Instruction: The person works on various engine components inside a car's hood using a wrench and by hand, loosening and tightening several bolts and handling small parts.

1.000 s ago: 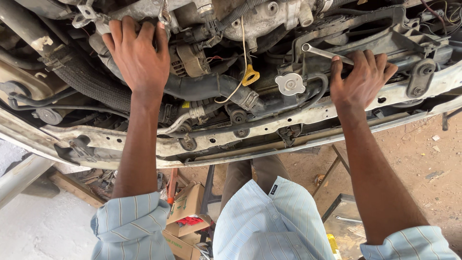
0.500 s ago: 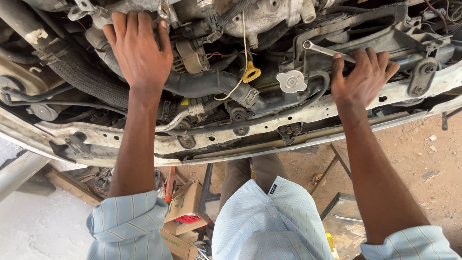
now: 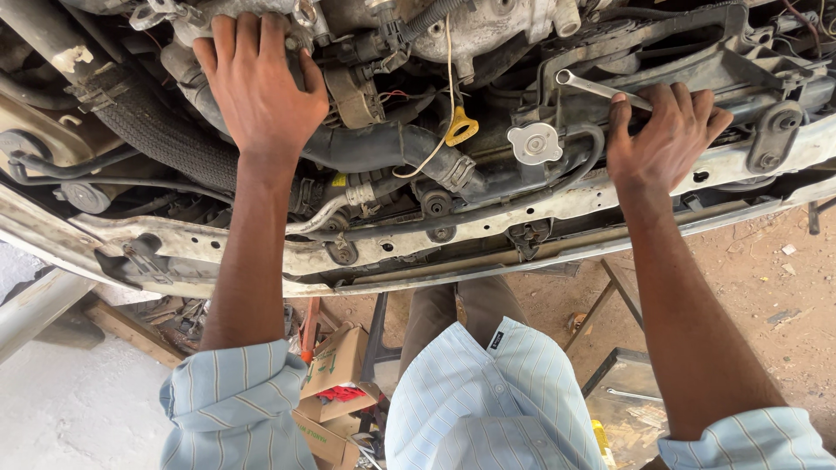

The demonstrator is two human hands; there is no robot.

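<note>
Leaning over an open engine bay, head view looking straight down. Left hand [image 3: 261, 83] lies flat, fingers spread wide, palm down on the grimy engine casting [image 3: 488, 26] near the ribbed black hose [image 3: 144, 126] — it holds nothing, seems to serve as a brace. Right hand [image 3: 666, 135] rests on the black upper support [image 3: 662, 52], fingers loosely curled over the shank of a silver spanner [image 3: 596, 87]; the ring end pokes out just past the fingertips, up and to the left. Cannot tell whether the hand truly grips the spanner or only covers it — the shank is hidden under the fingers.

Nearby: round metal radiator cap [image 3: 534, 144] just left of the right hand, yellow dipstick loop [image 3: 461, 130] beside it, pale front crossmember [image 3: 488, 226] running below both wrists. Cardboard boxes [image 3: 335, 383] on the dusty ground underneath.

Judgement on technique: the spanner sits on a sloped, oily ledge above gaps in the bay, so close the fingers fully round the shank before lifting, lest it slide down out of reach. Keep the left palm planted for balance, clear of the hose clamps.
</note>
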